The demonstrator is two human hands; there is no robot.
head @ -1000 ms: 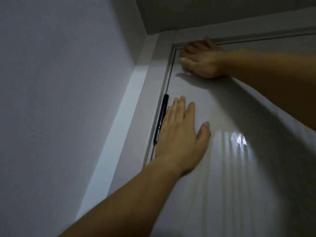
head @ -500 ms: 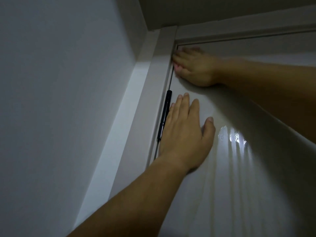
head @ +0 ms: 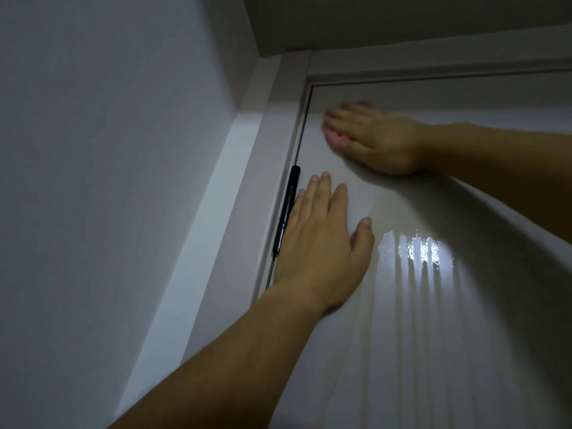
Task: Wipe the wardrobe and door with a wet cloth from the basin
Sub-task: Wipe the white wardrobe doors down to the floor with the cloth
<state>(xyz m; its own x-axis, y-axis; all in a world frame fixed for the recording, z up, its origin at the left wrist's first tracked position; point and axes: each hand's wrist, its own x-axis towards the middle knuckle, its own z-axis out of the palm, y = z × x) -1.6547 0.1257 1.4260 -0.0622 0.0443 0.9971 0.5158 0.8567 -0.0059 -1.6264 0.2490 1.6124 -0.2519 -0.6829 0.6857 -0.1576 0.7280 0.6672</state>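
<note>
Nearest the camera, at the bottom edge, a bare left forearm (head: pixel 232 360) rises from the lower left to the left hand (head: pixel 322 243). This hand lies flat, palm down, on the smooth white door (head: pixel 433 351). Its fingers are straight and close together and its thumb is spread out to the right, so it holds nothing.

The door fills the right half of the view. Its face is glossy and pale. Just right of the thumb a bright patch of reflected light (head: pixel 418 252) shows wet vertical streaks, which run on down the panel as faint stripes.

Touching the left side of the hand, a slim black cylindrical hinge (head: pixel 288 209) sits upright in the gap between the door's edge and the white painted door frame (head: pixel 278 134).

Higher up, near the door's top left corner, the right hand (head: pixel 377 137) presses against the panel with its fingers pointing left toward the frame. Its bare forearm (head: pixel 495 156) comes in from the right edge and casts a dark shadow across the door below it. The hand is blurred. A pinkish patch (head: pixel 337 142) shows at the fingers, and I cannot tell whether that is cloth or skin, nor whether the fingers grip anything.

Left of the frame stands a plain grey-white wall (head: pixel 108 150), and above the door's top rail lies a dim ceiling (head: pixel 402 20).
</note>
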